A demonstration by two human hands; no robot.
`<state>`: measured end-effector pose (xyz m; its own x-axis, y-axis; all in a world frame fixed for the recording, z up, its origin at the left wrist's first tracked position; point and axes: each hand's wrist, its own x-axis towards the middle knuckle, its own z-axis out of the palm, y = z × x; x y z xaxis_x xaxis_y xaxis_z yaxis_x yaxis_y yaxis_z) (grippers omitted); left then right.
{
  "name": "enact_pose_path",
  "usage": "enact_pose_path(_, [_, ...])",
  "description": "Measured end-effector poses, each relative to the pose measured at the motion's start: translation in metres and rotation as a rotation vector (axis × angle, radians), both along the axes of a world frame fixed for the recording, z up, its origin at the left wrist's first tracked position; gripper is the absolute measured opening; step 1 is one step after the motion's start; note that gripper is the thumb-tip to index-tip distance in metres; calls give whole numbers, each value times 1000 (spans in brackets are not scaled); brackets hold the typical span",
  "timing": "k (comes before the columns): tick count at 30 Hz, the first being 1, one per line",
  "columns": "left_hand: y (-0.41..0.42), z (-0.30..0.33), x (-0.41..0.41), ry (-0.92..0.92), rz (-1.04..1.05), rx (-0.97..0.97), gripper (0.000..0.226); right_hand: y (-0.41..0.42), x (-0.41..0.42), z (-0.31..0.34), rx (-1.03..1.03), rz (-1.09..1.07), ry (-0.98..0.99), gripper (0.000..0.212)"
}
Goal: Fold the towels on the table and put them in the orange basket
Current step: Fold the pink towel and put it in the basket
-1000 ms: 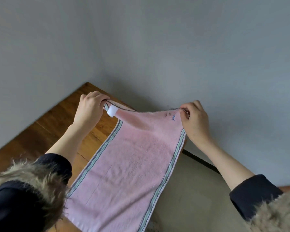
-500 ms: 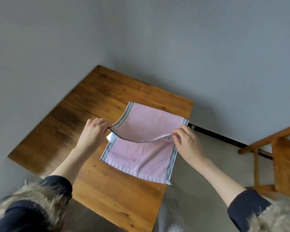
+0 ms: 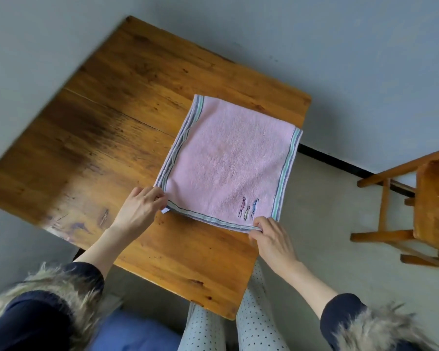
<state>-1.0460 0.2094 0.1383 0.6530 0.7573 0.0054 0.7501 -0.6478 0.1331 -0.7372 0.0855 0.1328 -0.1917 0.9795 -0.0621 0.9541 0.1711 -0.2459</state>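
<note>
1. Dark sleeves with fur-trimmed cuffs (image 3: 69, 295) frame the near side, above legs in white dotted trousers (image 3: 254, 307).
2. The left hand (image 3: 140, 209) pinches the near left corner of the pink folded towel with striped borders (image 3: 228, 158); its grip is narrow, fingers curled on the hem.
3. The right hand (image 3: 271, 239) pinches the near right corner likewise, at the table's right edge.
4. The towel lies flat on the brown wooden table (image 3: 112, 110), along its right edge, reaching toward the far right corner; small embroidered figures (image 3: 249, 209) sit near the right hand.
5. A wooden chair (image 3: 421, 211) stands on the floor, well apart to the right.
</note>
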Motion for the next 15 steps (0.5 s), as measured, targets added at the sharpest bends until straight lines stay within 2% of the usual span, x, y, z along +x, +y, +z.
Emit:
enact_pose_path(6, [-2,-16,-4,-14,5,10,41,-4,-4,-17,-31,-77,-49,32])
enact_pose_path(11, [-7,-29,-1,20,49,-12,29,-1,-7,-19,-86,-78,-141,31])
enact_pose_path(15, [-10,-33,2,58,36,44,18,0,-7,-22,-73,-70,-167,28])
